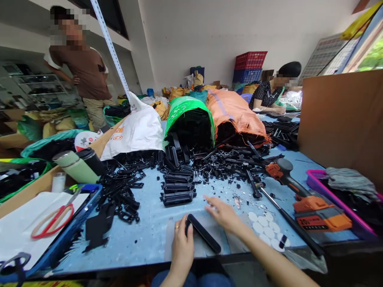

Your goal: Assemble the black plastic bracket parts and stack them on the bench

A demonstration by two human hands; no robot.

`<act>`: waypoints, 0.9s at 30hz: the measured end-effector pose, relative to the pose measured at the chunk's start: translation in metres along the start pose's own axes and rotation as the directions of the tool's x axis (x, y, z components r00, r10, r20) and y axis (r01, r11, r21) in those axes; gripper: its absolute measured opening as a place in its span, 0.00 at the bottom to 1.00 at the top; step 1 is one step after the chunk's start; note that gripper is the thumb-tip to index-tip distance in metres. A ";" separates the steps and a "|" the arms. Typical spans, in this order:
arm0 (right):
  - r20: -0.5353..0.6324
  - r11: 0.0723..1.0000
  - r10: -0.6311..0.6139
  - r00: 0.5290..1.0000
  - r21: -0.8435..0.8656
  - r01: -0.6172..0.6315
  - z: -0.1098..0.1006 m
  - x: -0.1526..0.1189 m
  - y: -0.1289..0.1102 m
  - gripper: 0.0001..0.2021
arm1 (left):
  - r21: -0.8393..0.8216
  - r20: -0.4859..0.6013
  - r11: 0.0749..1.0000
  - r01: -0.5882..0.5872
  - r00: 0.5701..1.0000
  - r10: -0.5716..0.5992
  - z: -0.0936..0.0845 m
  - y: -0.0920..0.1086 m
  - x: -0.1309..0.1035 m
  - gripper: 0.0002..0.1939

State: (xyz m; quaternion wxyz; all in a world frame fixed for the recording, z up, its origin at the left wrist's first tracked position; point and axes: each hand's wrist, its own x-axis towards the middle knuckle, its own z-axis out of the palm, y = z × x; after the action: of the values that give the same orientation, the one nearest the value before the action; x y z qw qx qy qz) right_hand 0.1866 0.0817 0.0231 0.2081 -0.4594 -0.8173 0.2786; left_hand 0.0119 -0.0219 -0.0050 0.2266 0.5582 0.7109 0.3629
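My left hand [182, 244] is closed around the upper end of a long black plastic bar [205, 234] with rounded ends. The bar slants across the near edge of the blue table, its lower end pointing right. To the right of it my right hand [223, 214] reaches forward just above the table, fingers stretched out and apart, with nothing visible in them. Small screws and washers [220, 194] lie scattered beyond its fingertips. A row of similar black bars [178, 197] sits ahead of my left hand. White round discs [263, 224] are spread to the right.
An orange cordless power tool [320, 215] and a black-handled hammer [295, 223] lie at right. Red scissors [54, 221] rest in a blue tray at left. Sacks spill black parts, including a green sack [188, 103]. Two other people are beyond the table.
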 end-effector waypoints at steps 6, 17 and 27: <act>-0.540 0.663 0.396 0.743 -0.391 -0.638 -0.083 0.043 0.096 0.25 | 0.263 0.563 0.776 -0.574 0.744 0.360 -0.016 0.015 0.022 0.27; 0.137 0.890 0.134 0.981 -0.451 -0.059 -0.102 -0.012 0.050 0.15 | 0.437 0.499 0.759 -0.483 0.832 0.242 -0.017 0.015 0.025 0.20; 0.457 0.806 -0.097 0.884 -0.485 0.339 -0.016 -0.064 0.011 0.16 | 0.242 0.584 0.800 -0.549 0.741 0.331 -0.001 0.021 0.030 0.17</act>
State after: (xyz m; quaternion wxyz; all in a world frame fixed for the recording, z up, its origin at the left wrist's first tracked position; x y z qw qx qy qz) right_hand 0.2350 0.0355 0.0229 -0.0784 -0.3313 -0.9355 0.0945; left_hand 0.0159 0.0088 0.0146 0.1943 0.8230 0.5259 0.0913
